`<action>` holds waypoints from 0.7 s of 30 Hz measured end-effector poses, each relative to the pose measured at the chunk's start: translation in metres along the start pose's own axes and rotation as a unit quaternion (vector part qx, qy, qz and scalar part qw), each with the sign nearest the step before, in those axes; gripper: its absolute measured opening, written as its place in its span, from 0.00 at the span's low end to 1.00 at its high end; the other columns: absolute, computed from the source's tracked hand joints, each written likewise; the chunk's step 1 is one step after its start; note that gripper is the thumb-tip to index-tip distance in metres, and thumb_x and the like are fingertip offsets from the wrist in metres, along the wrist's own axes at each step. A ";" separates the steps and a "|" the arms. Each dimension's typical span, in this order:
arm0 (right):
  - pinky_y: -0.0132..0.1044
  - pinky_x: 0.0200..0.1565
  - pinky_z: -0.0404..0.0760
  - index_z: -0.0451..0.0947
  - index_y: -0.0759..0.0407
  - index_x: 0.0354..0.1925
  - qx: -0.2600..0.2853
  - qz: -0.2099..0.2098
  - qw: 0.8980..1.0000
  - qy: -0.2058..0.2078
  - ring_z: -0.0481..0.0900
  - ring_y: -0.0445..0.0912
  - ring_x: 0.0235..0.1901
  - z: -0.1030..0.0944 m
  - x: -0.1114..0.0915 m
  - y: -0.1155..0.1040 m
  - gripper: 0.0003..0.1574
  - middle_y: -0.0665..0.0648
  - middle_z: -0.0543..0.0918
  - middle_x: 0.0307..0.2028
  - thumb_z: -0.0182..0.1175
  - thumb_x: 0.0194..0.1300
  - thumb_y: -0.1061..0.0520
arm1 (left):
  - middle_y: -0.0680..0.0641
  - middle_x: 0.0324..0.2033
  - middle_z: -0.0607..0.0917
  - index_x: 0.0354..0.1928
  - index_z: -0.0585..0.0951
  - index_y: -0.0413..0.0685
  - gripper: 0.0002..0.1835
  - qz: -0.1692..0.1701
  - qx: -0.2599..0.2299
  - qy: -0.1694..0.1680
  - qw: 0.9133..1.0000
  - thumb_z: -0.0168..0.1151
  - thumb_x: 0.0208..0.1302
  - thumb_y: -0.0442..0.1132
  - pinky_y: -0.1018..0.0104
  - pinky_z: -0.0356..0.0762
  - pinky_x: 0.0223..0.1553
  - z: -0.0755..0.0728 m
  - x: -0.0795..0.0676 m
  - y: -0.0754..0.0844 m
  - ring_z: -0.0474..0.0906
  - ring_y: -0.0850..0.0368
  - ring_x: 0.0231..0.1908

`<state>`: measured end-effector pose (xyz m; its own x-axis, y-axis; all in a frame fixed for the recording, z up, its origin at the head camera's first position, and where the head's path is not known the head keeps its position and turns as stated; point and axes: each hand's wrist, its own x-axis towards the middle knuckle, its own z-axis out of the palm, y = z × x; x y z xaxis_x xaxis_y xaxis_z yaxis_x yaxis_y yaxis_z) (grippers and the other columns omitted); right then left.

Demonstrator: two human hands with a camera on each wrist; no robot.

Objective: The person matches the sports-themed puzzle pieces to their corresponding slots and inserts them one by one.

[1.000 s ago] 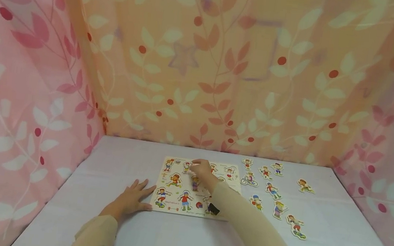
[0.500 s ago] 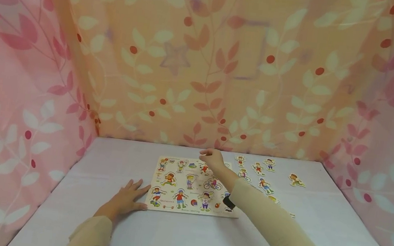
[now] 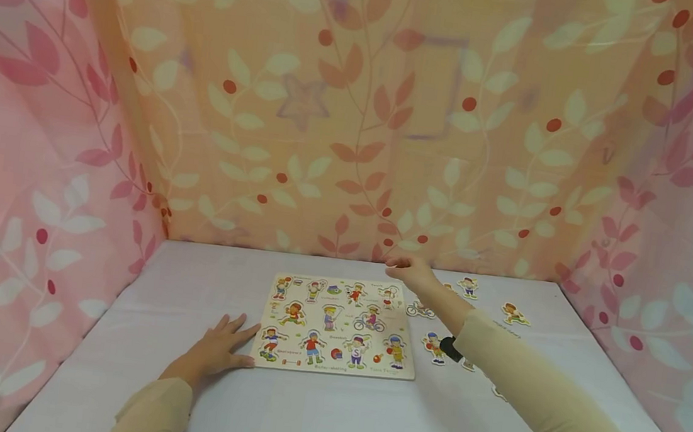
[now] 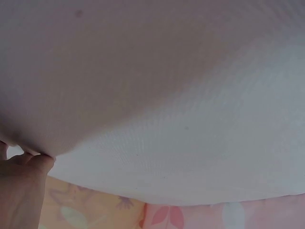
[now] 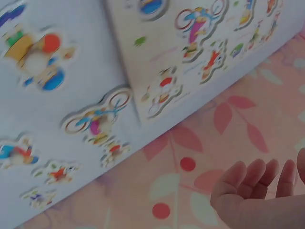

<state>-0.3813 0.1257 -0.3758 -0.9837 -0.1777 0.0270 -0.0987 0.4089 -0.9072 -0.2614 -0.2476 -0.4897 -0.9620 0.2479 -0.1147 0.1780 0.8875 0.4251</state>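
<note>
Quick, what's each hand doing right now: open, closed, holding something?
Left hand: open, fingers spread at the puzzle board's left edge.
Right hand: open, fingers loosely curled, nothing seen in it.

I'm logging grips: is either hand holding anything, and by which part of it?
Nothing appears held: the right hand looks empty, and the left hand lies spread at the left edge of the puzzle board.

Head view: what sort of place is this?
Probably a makeshift tabletop booth, though the wider room is out of view. Pink and orange leaf-patterned hangings enclose three sides of a white table, which bears a cream rectangular puzzle board and flat, colourful figure-shaped pieces.
</note>
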 end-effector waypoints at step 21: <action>0.62 0.56 0.70 0.69 0.70 0.60 -0.078 0.023 0.993 -0.085 0.70 0.64 0.57 -0.101 0.003 0.037 0.27 0.70 0.75 0.57 0.57 0.71 0.53 | 0.30 0.71 0.56 0.70 0.67 0.46 0.44 -0.004 -0.003 -0.006 1.000 0.68 0.54 0.59 0.27 0.41 0.64 -0.002 0.002 0.002 0.41 0.24 0.69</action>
<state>-0.4034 0.2306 -0.3673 -0.9495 -0.2983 -0.0970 -0.0887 0.5521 -0.8290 -0.2635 -0.2463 -0.4871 -0.9608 0.2456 -0.1289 0.1691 0.8871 0.4294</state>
